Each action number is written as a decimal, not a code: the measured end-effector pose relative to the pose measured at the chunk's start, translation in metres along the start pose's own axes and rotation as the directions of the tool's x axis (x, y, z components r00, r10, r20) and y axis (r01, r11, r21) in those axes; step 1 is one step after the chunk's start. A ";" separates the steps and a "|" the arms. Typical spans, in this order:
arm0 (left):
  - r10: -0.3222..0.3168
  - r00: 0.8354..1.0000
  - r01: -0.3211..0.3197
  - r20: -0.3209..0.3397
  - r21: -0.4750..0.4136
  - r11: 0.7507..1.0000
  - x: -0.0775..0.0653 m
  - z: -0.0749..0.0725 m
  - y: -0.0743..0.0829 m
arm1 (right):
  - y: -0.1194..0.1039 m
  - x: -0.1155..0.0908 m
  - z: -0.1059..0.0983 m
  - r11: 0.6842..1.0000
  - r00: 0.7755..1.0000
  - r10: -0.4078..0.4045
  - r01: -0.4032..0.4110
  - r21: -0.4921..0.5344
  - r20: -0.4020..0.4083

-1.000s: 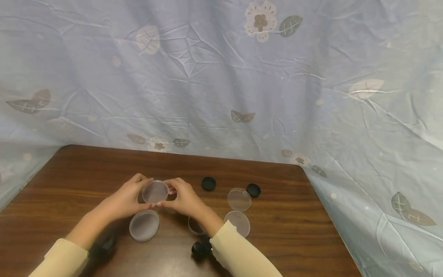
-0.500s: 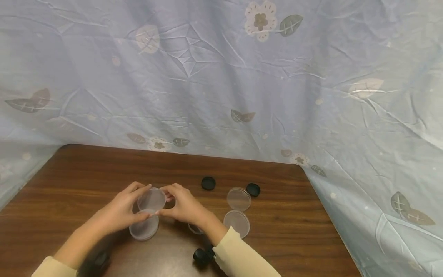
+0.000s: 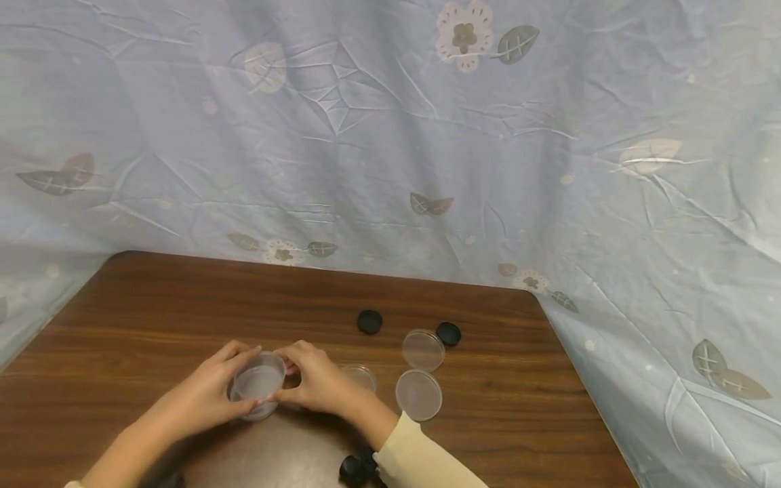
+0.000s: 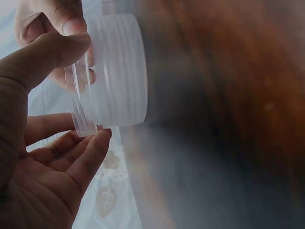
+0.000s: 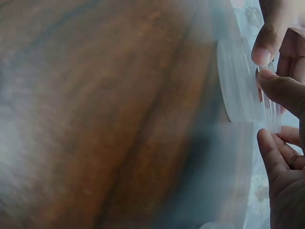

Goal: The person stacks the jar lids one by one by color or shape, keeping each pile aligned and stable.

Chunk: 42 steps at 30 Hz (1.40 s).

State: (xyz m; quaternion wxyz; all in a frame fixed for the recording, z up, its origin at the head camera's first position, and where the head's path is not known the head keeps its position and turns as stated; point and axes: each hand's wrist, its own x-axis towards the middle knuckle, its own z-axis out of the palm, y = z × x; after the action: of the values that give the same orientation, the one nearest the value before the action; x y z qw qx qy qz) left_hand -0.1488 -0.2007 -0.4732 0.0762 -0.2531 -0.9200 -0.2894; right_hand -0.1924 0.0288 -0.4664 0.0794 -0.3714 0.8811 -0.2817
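From my side of the room, the held clear disc (image 4: 82, 105) is presenting as thin, transparent plastic, its smooth rim giving off a glossy glint. Under it, the stack (image 4: 125, 71) is showing milky, translucent plastic with a banded side wall. At three o'clock from the disc, two flat discs (image 3: 424, 350) (image 3: 419, 395) are reading as smooth clear plastic. Black caps (image 3: 369, 322) (image 3: 448, 333) at two and three o'clock are resembling dull plastic. The tabletop (image 3: 506, 407) is displaying wood grain, smooth, glossy at six o'clock. At twelve, the curtain (image 3: 378, 135) is hanging as creased, printed cloth, faintly sheeny. At four, a sleeve (image 3: 427, 457) is appearing as matt cloth.
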 end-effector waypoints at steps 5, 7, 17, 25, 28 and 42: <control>-0.003 1.000 0.003 -0.002 0.006 1.000 -0.004 0.002 0.002 | 0.000 -0.003 0.003 0.999 1.000 -0.024 0.024 -0.023 -0.006; -0.006 1.000 0.006 -0.001 0.006 1.000 -0.005 0.002 0.002 | 0.000 -0.003 0.004 0.999 1.000 -0.030 0.030 -0.033 -0.005; -0.003 1.000 0.004 -0.006 0.006 1.000 -0.009 0.002 0.005 | -0.002 -0.005 0.003 1.000 1.000 -0.011 0.012 -0.016 0.028; 0.003 1.000 -0.003 -0.016 0.009 1.000 -0.012 0.003 0.005 | -0.004 -0.006 0.006 1.000 0.999 -0.009 0.009 0.004 0.035; 0.016 1.000 -0.016 -0.025 0.015 1.000 -0.014 0.003 0.005 | -0.005 -0.007 0.007 1.000 0.999 -0.009 0.009 0.012 0.034; 0.007 1.000 -0.007 0.000 0.040 0.999 -0.014 0.002 0.005 | -0.003 -0.006 0.011 0.999 0.999 -0.033 0.032 0.032 0.016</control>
State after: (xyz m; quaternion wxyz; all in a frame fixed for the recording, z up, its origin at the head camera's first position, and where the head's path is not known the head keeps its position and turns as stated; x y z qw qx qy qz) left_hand -0.1337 -0.2021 -0.4759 0.0821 -0.2547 -0.9248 -0.2706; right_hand -0.1822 0.0268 -0.4741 0.0882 -0.3866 0.8697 -0.2939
